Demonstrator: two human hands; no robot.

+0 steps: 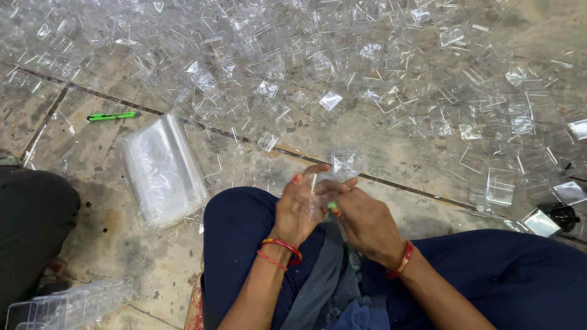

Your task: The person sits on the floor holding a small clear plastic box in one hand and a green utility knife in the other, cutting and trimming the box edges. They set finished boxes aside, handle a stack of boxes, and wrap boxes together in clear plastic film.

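Note:
I sit on a stone floor with my knees in dark blue cloth. My left hand [298, 205] and my right hand [361, 217] meet above my lap. Together they grip a small clear plastic box [343, 164] and what looks like a thin clear bag around it. Red bangles circle both wrists. A huge pile of clear plastic boxes [293, 67] spreads across the floor ahead of me.
A stack of clear plastic bags [162, 168] lies to my left. A green pen [111, 115] rests on the floor beyond it. Another person's dark-clad leg [30, 226] is at the left edge. A clear tray [67, 305] sits bottom left; a small black object [559, 215] lies right.

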